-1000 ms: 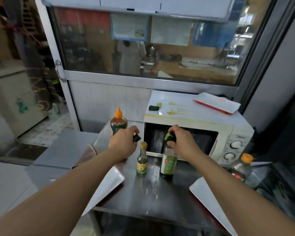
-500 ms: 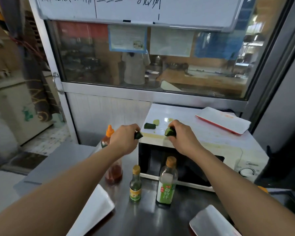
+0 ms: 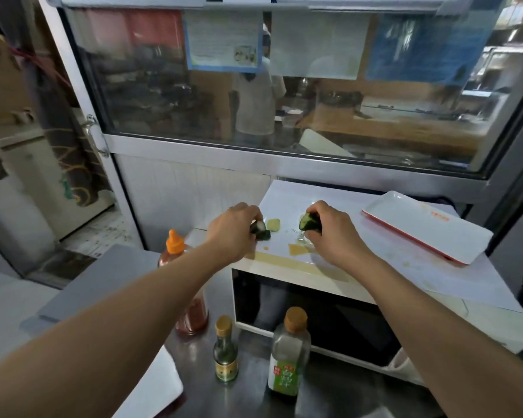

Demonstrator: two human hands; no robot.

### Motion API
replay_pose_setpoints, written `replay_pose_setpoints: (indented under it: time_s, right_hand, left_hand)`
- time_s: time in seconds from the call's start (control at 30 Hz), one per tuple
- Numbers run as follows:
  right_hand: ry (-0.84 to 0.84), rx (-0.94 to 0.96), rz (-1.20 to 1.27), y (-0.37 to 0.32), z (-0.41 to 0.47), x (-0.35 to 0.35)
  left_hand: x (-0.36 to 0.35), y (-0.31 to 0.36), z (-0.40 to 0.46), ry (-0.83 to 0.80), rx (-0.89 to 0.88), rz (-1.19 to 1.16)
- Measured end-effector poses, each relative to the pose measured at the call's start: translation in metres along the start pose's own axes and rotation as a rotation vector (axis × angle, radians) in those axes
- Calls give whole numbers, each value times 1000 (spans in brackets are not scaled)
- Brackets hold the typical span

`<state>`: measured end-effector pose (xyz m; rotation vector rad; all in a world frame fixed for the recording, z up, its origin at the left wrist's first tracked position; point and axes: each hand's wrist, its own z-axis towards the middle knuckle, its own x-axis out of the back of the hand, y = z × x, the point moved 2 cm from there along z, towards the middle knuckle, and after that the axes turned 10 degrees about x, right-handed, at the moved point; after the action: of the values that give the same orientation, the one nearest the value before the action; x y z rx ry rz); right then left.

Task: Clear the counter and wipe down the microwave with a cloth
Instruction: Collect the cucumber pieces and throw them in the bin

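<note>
Atop the microwave [image 3: 390, 267], our left hand [image 3: 233, 229] and right hand [image 3: 329, 230] each pinch a cucumber chunk [image 3: 307, 222] in clamped fingers, and a loose slice [image 3: 274, 224] could, we judge, skid off the sauce-slick lid.

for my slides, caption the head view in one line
Both hands, left and right, gather cucumber pieces off the microwave top.

The green label on the taller bottle [image 3: 288, 354] standing before the microwave is showing large Chinese characters reading 白醋 and small red marks too tiny to read. Papers taped behind the window [image 3: 224, 40] are carrying print that is blurring past reading, and red marking on the white tray [image 3: 429, 227] is staying illegible.
</note>
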<state>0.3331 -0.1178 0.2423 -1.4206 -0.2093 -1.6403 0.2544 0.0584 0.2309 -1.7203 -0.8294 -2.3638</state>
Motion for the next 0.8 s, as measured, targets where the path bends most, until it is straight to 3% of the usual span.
replay_pose_setpoints:
  time_s: [0.27, 0.47, 0.8]
  right_hand:
    - [6, -18, 27, 9, 9, -11]
    - [14, -26, 22, 5, 12, -20]
    - [27, -32, 39, 5, 12, -23]
  left_hand:
    - [-13, -3, 10, 31, -95, 146]
    - [-11, -13, 15, -68, -70, 98]
    - [-14, -11, 17, -112, -182, 69]
